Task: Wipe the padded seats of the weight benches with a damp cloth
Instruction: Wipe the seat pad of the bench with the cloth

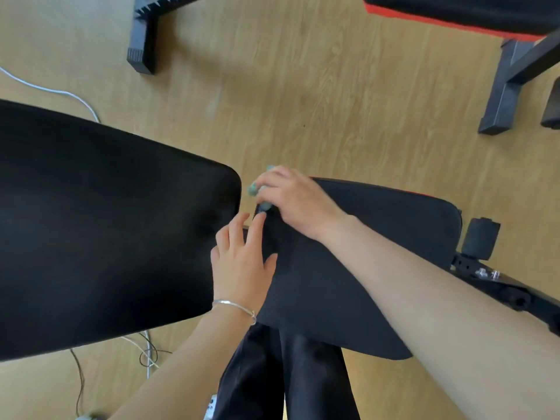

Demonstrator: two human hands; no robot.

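Observation:
A black padded seat (378, 247) of a weight bench lies under my hands, with the bench's long black back pad (106, 222) to its left. My right hand (291, 198) is curled round a small green cloth (254, 189) at the seat's narrow far-left corner, and only bits of the cloth show past the fingers. My left hand (242, 256), with a thin bracelet on its wrist, rests with straight fingers on the seat's left edge, at the gap between the two pads, its fingertips close to the right hand.
A second bench with a red-edged black pad (454, 13) and dark steel legs (506, 89) stands at the far right. Another bench's foot (141, 43) is at the far left. Cables (60, 92) trail on the wooden floor. A foam roller (481, 237) sits beyond the seat's right end.

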